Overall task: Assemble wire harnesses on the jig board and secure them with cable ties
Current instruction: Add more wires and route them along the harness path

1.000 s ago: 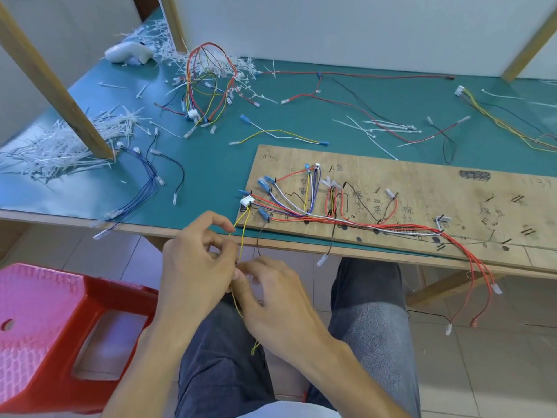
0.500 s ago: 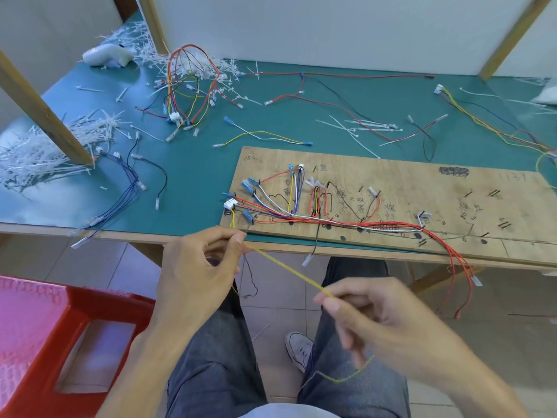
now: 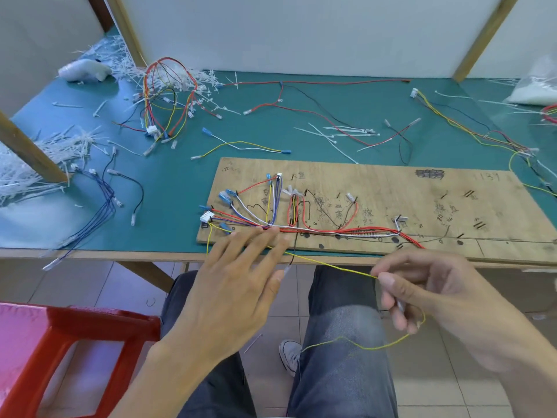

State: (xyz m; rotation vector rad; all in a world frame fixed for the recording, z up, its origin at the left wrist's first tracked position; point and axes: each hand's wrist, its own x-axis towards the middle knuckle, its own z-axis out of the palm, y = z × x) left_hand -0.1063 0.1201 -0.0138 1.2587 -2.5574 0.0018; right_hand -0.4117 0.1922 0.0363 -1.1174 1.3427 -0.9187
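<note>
Wooden board lying on the green table, with wires routed over its left half. Left hand, at 7 o'clock from the board's centre, is released: fingers straight and spread, tips at the board's near edge, grasping nothing. Right hand, at 5 o'clock, pinches the yellow wire, which runs taut toward 10 o'clock under the left fingers; its slack tail loops below. Red stool at the frame's 8 o'clock.

Left grip splayed, fingers straight; right grip pinched, fingers curled.
</note>
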